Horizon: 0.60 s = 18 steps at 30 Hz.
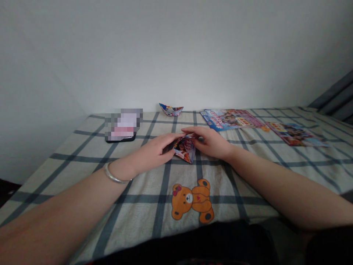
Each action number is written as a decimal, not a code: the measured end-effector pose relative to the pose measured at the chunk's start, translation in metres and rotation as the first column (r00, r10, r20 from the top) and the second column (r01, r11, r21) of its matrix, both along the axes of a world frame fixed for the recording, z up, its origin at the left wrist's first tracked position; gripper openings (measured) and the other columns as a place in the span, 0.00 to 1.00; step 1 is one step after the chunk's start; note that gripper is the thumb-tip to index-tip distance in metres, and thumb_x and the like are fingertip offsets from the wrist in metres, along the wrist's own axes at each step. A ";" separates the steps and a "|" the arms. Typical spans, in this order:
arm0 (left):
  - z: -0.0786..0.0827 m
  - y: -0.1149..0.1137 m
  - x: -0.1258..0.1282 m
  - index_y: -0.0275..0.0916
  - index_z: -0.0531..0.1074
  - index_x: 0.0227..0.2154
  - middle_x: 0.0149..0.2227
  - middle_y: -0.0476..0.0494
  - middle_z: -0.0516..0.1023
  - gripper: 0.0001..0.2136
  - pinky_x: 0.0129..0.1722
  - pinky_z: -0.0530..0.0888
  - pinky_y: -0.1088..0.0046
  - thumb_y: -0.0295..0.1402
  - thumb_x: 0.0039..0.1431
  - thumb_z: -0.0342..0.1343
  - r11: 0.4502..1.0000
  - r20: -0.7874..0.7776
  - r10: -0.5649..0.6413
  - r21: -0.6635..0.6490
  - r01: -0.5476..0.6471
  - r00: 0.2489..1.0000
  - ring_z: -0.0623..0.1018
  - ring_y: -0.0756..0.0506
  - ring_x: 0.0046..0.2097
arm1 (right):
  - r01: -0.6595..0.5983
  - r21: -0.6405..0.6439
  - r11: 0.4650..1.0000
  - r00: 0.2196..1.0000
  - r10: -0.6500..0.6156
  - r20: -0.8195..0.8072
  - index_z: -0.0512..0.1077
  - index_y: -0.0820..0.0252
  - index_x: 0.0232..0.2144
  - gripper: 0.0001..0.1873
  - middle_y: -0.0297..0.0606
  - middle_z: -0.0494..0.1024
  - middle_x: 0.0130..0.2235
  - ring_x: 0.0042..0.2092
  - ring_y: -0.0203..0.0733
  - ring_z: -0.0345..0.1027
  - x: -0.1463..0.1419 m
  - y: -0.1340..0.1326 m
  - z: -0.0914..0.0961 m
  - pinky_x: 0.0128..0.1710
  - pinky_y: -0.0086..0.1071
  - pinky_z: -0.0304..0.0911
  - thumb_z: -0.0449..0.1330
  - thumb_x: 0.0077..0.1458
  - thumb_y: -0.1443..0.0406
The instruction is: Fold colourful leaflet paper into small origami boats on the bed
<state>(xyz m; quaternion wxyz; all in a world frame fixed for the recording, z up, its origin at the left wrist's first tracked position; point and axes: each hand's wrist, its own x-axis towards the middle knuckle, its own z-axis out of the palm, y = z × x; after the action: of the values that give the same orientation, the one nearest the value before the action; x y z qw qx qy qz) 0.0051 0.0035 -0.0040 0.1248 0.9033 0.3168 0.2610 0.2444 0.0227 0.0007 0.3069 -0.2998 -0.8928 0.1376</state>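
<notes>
Dark clothing [198,243] is filling the bottom edge, and just beyond it one printed bear [202,197] is showing whole on the checked cloth [140,206]. Two hands are sharing one folded paper [185,150], which is sitting above the bear: the left hand [158,150], with one bracelet [115,178] circling its wrist, is pinching the left side; the right hand [211,142], fingers curled, is gripping the right. Behind them, one phone-like object [124,127], pixelated, one paper boat [171,110] and two groups of flyers [231,118] are lying nearer the wall [187,55].
</notes>
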 end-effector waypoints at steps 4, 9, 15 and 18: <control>0.003 -0.001 0.000 0.42 0.63 0.58 0.57 0.42 0.72 0.20 0.60 0.68 0.57 0.29 0.62 0.49 1.000 0.011 -0.006 -0.025 0.007 1.000 0.72 0.43 0.57 | 0.027 0.003 1.000 1.000 -0.027 0.014 0.69 0.59 0.53 0.27 0.40 0.77 0.48 0.39 0.37 0.71 0.001 0.002 0.000 0.42 0.35 0.67 0.54 0.50 0.76; 0.002 0.000 0.000 0.40 0.62 0.59 0.58 0.40 0.71 0.20 0.61 0.67 0.58 0.32 0.65 0.46 0.999 0.056 0.035 -0.012 -0.035 0.998 0.71 0.43 0.58 | 0.081 -0.015 0.997 0.997 -0.081 0.017 0.71 0.60 0.46 0.18 0.38 0.77 0.39 0.32 0.34 0.66 -0.001 0.000 0.003 0.34 0.29 0.63 0.55 0.52 0.73; -0.005 0.001 0.002 0.40 0.62 0.58 0.55 0.38 0.72 0.20 0.58 0.69 0.53 0.36 0.63 0.50 0.991 -0.028 0.102 0.093 -0.099 0.994 0.71 0.39 0.57 | 0.086 -0.056 0.995 0.996 -0.085 0.014 0.71 0.61 0.42 0.13 0.36 0.75 0.35 0.32 0.35 0.65 -0.008 -0.008 0.007 0.33 0.29 0.60 0.55 0.53 0.71; -0.008 0.000 0.003 0.39 0.63 0.55 0.53 0.37 0.72 0.20 0.58 0.69 0.52 0.37 0.61 0.53 0.985 -0.083 0.120 0.137 -0.108 0.989 0.71 0.37 0.56 | 0.074 -0.091 0.993 0.997 -0.072 0.020 0.70 0.61 0.45 0.15 0.32 0.72 0.30 0.30 0.34 0.63 -0.011 -0.012 0.007 0.31 0.29 0.58 0.53 0.54 0.71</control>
<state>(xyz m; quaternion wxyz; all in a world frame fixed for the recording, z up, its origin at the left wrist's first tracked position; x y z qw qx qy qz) 0.0085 0.0032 -0.0119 0.0351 0.9008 0.3555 0.2468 0.2336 0.0103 0.0077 0.2903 -0.3471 -0.8764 0.1648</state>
